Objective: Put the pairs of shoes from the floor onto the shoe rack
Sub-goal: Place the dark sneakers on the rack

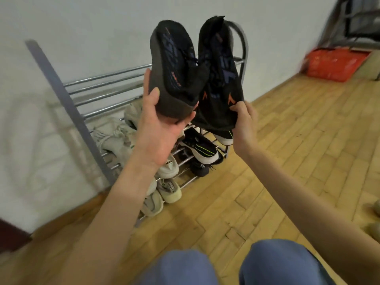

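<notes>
I hold a pair of black shoes up in front of the metal shoe rack (107, 79). My left hand (162, 128) cups the heel of the left black shoe (174, 66), whose toe points up. My right hand (244, 124) pinches the heel end of the right black shoe (220, 70), also toe up. Both shoes hover above the rack's upper bars. Lower tiers carry beige sneakers (115, 136), cream sneakers (168, 186) and black-and-white sneakers (201, 149).
The rack leans against a white wall (82, 27) on a wooden parquet floor (287, 151). An orange bag (335, 62) sits in the far right corner. My knees in blue trousers (226, 266) are at the bottom. A beige shoe (375, 229) lies at the right edge.
</notes>
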`<state>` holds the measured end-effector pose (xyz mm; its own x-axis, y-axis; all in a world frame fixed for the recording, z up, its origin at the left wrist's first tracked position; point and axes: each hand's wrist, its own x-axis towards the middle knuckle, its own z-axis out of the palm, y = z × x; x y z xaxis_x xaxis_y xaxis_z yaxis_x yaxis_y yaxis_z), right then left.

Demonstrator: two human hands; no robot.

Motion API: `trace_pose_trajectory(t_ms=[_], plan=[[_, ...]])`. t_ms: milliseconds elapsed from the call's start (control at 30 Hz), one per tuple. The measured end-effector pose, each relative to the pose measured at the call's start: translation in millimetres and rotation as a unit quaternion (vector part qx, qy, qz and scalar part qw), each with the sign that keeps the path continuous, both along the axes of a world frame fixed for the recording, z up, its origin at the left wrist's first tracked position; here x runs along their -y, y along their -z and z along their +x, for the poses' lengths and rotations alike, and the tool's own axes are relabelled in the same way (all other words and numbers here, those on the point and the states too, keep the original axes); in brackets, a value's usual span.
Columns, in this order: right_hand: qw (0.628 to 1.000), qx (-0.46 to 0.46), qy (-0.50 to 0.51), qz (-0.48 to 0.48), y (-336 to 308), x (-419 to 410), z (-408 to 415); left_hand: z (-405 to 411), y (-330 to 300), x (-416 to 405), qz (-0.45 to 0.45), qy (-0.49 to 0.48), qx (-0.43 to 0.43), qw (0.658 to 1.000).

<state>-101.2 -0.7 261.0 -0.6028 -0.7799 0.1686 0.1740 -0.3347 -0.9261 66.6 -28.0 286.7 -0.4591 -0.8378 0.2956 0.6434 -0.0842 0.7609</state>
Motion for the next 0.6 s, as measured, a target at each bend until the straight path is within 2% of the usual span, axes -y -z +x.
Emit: trace_pose_trajectory(t_ms=[200, 367, 600], plan=[[0.985, 0.062, -0.159, -0.006, -16.9, 31.9, 42.2, 38.6, 1.8, -3.0, -0.018, -0.098, -0.04, 0.994], [0.967, 0.14, -0.213, -0.007, -35.9, 62.0, 61.1, 56.3, -7.4, 6.5, -0.013, -0.158, -0.055, 0.986], [0.967, 0.069, -0.235, 0.071, -53.8, 95.7, 71.8, 66.2, -14.0, 23.3, 0.061, -0.186, -0.093, 0.976]])
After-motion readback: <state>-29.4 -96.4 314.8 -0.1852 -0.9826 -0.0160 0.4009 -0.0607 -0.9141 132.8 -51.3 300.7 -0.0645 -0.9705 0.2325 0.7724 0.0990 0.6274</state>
